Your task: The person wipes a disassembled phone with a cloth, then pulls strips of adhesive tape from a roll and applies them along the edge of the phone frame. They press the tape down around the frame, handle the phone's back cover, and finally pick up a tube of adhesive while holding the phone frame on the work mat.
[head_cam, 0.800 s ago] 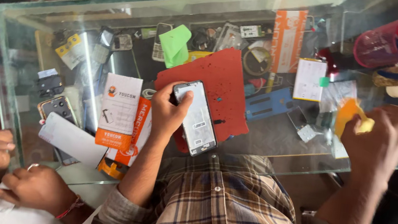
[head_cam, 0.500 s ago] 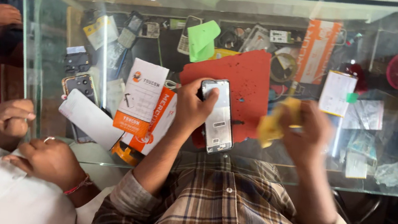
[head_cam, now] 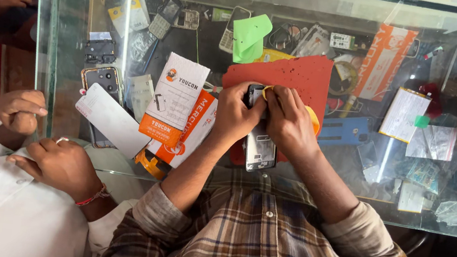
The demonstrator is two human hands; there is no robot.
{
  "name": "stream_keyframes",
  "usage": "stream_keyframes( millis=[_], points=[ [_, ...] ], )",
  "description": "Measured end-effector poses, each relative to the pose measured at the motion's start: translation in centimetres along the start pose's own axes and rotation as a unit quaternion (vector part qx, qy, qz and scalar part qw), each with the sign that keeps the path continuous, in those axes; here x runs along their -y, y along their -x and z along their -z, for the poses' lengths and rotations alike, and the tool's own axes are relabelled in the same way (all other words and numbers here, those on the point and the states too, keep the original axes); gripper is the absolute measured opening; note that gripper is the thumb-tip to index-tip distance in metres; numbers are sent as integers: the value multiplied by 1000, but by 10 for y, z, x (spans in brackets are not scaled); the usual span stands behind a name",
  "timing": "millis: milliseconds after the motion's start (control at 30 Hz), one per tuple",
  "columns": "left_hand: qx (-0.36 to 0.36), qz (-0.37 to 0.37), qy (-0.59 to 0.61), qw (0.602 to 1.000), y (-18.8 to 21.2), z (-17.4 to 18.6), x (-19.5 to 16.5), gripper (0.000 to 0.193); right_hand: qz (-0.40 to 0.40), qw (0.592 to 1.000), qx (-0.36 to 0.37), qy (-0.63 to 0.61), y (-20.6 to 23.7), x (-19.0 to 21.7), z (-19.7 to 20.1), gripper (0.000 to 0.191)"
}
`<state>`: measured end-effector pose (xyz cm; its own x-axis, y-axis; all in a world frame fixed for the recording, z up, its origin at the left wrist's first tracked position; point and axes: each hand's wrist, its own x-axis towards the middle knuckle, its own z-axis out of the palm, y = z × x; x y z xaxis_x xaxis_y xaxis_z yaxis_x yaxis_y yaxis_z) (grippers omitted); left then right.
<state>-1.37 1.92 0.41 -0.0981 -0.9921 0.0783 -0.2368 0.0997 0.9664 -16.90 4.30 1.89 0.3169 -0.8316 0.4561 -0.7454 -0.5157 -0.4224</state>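
Observation:
My left hand [head_cam: 236, 115] grips the upper end of a silver phone body [head_cam: 260, 150] that lies on a red mat [head_cam: 304, 77] on the glass counter. Over the top of the phone, my right hand [head_cam: 287, 121] presses a yellow cloth [head_cam: 313, 120]; most of the cloth is hidden under the fingers. Both hands touch each other above the phone. The phone's lower end sticks out below my hands.
White and orange packets [head_cam: 176, 102] and a white card [head_cam: 110, 120] lie left of my hands. A green sticky sheet [head_cam: 251, 38], a blue tool [head_cam: 344, 131] and loose phone parts fill the glass case [head_cam: 44, 65]. A person in white rests two hands [head_cam: 58, 163] at the left edge.
My right hand has come in from the right with the yellow cloth and now sits on the phone next to my left hand. The view has shifted to the left.

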Motion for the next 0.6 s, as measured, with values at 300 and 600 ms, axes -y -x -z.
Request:
stream_keyframes(
  millis=[300, 600],
  points=[
    [0, -11, 10, 1000, 3, -3, -5, 16, -11, 998, -1, -56, 3, 1, 5, 48],
    [-2, -28, 8, 1000, -3, -6, -8, 16, -17, 998, -21, -60, 1, 0, 6, 47]
  ],
)
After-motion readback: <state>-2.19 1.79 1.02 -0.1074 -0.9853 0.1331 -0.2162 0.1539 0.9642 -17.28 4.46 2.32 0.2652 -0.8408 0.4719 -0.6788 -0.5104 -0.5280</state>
